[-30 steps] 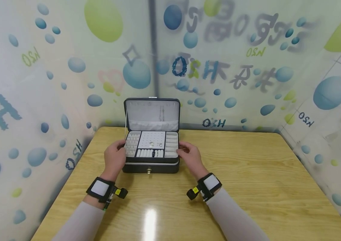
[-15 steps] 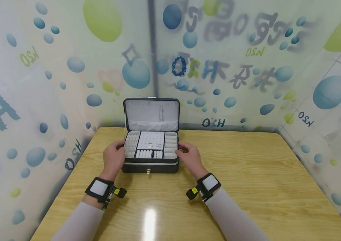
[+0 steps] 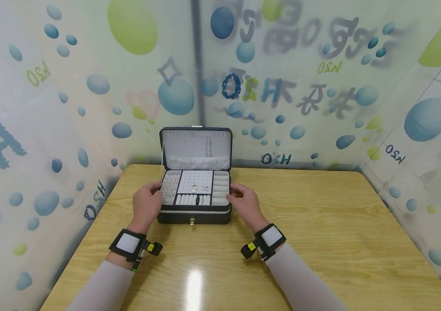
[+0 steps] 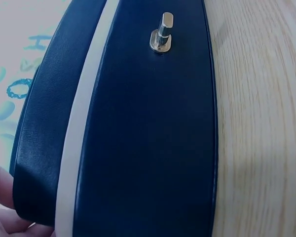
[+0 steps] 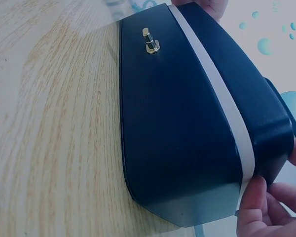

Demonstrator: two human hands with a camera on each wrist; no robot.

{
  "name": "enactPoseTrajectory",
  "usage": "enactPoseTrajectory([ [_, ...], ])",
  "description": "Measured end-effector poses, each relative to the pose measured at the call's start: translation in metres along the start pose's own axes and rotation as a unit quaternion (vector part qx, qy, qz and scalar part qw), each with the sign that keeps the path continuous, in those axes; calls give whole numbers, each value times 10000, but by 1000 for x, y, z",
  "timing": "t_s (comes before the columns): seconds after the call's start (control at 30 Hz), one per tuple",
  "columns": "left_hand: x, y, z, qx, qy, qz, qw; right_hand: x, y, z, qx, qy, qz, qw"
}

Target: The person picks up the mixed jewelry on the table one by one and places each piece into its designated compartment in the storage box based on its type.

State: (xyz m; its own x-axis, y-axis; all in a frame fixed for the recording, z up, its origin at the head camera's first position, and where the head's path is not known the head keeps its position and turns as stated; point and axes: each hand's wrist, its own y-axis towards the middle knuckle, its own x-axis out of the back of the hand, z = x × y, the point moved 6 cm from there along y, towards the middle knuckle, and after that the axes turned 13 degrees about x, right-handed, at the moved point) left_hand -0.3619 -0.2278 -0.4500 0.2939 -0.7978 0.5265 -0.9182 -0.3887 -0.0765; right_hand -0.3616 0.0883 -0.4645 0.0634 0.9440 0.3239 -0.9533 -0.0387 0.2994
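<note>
A dark jewelry box (image 3: 205, 218) stands on the table with its lid (image 3: 185, 149) up. Its upper tray (image 3: 195, 208) sits over the base, a white band showing between them. My left hand (image 3: 147, 205) grips the tray's left side, fingers curled at its lower edge in the left wrist view. On the opposite side my right hand (image 3: 245, 201) holds the tray, thumb near the top and fingertips (image 5: 254, 192) at the white band. Small earrings (image 3: 205, 188) are on the white pad. A dark ring (image 3: 197, 200) sits among the ring rolls. Thin chains (image 3: 209, 147) hang inside the lid.
The wooden table (image 3: 314, 224) extends to the right and in front of the box. A metal clasp post (image 4: 160, 42) sticks out from the base's front. Behind the table hangs a patterned curtain (image 3: 302, 108). Each wrist wears a strapped camera (image 3: 154, 248).
</note>
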Motion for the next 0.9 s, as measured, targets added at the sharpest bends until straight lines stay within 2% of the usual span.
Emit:
enactPoseTrajectory([
  [0.3, -2, 1, -1, -91, 230, -40, 9997, -1, 0, 0, 17, -42, 64, 10000],
  [0.4, -2, 1, -2, -76, 281, 10, 9996, 0, 0, -1, 95, -141, 88, 9998],
  [0.73, -2, 1, -6, -477, 809, 259, 9952, 0, 0, -1, 254, -253, -3, 9994],
  [0.9, -2, 0, -8, -496, 1109, 349, 9920, -1, 0, -3, 281, -259, -44, 9993],
])
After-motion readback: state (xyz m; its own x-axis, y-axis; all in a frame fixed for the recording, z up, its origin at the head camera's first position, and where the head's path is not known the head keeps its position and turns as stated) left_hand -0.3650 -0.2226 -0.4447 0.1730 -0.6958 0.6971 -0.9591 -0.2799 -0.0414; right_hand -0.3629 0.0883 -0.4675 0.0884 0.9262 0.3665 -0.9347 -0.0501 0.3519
